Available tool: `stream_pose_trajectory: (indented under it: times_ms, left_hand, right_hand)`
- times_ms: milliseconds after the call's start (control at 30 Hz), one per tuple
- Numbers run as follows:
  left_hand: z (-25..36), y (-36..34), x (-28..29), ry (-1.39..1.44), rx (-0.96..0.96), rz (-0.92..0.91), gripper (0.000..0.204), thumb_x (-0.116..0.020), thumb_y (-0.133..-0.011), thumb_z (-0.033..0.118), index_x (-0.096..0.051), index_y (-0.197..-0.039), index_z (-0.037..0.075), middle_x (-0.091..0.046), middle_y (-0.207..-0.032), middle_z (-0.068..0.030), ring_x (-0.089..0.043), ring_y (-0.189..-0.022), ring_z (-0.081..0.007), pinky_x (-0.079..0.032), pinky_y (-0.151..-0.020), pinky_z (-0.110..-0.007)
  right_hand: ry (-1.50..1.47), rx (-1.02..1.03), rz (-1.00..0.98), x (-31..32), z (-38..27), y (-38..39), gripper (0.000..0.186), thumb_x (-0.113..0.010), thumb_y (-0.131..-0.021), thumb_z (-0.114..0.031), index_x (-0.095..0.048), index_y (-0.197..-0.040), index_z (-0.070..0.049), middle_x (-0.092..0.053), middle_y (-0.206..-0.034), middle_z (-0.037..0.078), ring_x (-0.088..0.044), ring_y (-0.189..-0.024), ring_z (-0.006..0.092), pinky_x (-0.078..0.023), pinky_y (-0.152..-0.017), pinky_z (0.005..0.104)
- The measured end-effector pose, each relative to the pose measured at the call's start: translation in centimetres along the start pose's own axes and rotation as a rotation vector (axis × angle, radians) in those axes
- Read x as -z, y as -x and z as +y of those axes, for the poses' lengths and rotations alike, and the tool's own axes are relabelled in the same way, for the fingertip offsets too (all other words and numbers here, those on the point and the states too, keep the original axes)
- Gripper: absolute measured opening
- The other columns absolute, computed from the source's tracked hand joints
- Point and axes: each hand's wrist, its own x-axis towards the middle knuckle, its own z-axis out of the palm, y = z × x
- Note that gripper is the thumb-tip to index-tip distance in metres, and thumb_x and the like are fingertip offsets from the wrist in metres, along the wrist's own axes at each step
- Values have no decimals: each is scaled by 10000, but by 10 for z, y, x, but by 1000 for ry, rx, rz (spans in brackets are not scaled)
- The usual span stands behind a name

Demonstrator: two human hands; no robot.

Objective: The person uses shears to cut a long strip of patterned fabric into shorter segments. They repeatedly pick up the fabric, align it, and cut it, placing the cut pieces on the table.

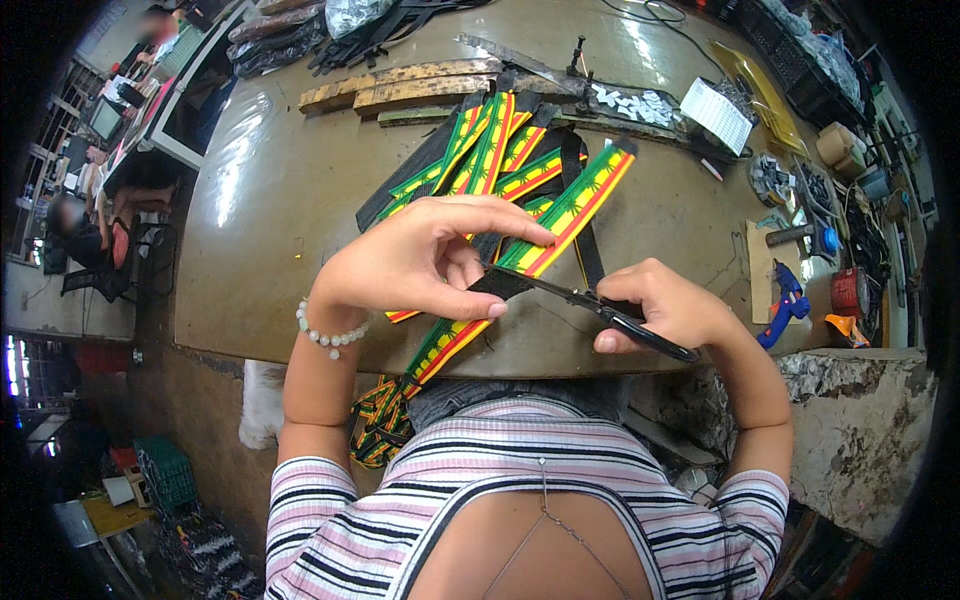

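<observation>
My left hand (430, 255) is curled around a green, yellow and red patterned strap (590, 205) with a dark leaf print. Its index finger presses on the strap from above, and the thumb lies by a black piece of webbing (500, 284). In my right hand (675, 305) is a pair of black scissors (640, 332). Their blades point left and cross the strap beside the left fingers; whether they are parted is unclear. A lower strap length (445, 350) runs over the table edge to a bundle (380, 425) by my lap.
A heap of matching straps (490, 150) lies beyond my hands. Behind it are wooden bars (425, 85), white pieces (635, 105) and a paper sheet (715, 115). To the right are a hammer (790, 235) and a blue glue gun (787, 305). Other people sit far left.
</observation>
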Motion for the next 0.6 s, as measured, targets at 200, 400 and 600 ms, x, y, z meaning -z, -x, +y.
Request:
stream_pose_trajectory:
  times_ms: [200,400,600]
  left_hand:
    - [-4,1,-1,-4,20,7,568,-799,-718,37,-608,-1253,29,-543,-1266,-86,-503,-725,9,-402,-525,-136]
    - [-14,10,7,-139,-8,300,511,-779,-735,24,-606,-1216,27,-500,-1346,-109,-512,-682,4,-421,-537,-146]
    - [-10,-13,-45,-331,-63,735,503,-755,-755,-9,-533,-1205,26,-367,-1492,-161,-607,-753,-51,-498,-589,-187]
  right_hand:
    - [1,-45,27,-10,5,-6,617,-716,-782,-552,-546,-678,32,-509,-613,186,-545,-582,312,-422,-561,401]
    - [-307,158,125,-37,31,0,652,-693,-777,-604,-527,-1034,-28,-589,-994,191,-599,-871,262,-481,-769,369]
    - [-1148,92,374,-114,21,-41,386,-664,-862,-19,-383,-1122,-68,-527,-1221,129,-540,-1096,162,-454,-937,321]
